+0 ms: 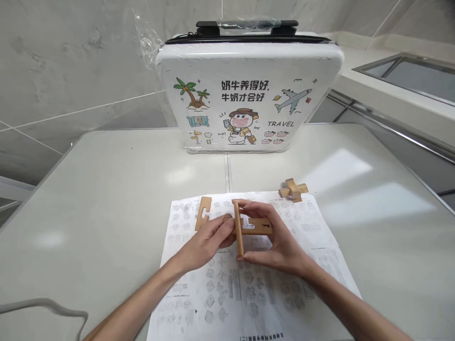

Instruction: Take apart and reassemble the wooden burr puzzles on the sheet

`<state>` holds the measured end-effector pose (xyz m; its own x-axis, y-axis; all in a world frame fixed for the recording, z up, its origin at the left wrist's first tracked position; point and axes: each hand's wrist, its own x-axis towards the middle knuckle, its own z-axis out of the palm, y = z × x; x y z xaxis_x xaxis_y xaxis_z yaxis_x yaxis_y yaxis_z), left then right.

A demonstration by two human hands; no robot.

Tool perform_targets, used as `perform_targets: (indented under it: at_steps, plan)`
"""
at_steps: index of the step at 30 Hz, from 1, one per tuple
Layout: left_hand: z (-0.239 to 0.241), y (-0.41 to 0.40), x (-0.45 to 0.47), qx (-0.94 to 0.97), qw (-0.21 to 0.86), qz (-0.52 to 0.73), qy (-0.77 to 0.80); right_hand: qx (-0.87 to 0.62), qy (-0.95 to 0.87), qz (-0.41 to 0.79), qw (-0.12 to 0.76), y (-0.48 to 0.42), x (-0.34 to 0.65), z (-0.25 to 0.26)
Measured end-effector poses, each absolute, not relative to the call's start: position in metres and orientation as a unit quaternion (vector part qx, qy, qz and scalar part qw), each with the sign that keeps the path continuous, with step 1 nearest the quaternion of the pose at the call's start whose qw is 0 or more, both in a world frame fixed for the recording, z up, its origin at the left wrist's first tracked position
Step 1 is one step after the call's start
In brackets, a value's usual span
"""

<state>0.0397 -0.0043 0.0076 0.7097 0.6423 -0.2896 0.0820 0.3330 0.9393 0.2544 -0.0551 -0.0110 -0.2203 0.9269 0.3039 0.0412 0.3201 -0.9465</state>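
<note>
My right hand [280,237] spans an upright wooden puzzle piece [238,232], with fingers at its top end and the thumb at its bottom end. A second flat wooden piece [261,226], with a notched cutout and a dark mark, passes crosswise at the upright one and reaches toward my right palm. My left hand [209,239] is closed in a pinch at the left side of this crossing; its fingers partly hide the joint. Behind my left hand, a third notched wooden piece [203,213] lies on the printed sheet [192,284].
An assembled wooden cross-shaped puzzle [293,189] rests at the sheet's far right corner. A white, plastic-wrapped case [209,57] with cartoon prints stands at the back of the glossy table [106,189]. A grey cable [42,301] lies at the near left.
</note>
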Motion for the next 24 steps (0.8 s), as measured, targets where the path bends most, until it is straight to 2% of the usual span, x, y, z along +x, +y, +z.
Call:
perform_targets:
  at_steps: [24]
  plan:
    - [0.004, -0.0058, 0.0402, 0.587, 0.715, 0.2, 0.323, -0.374, -0.654, 0.431, 0.496, -0.0573, 0.2536, -0.0056]
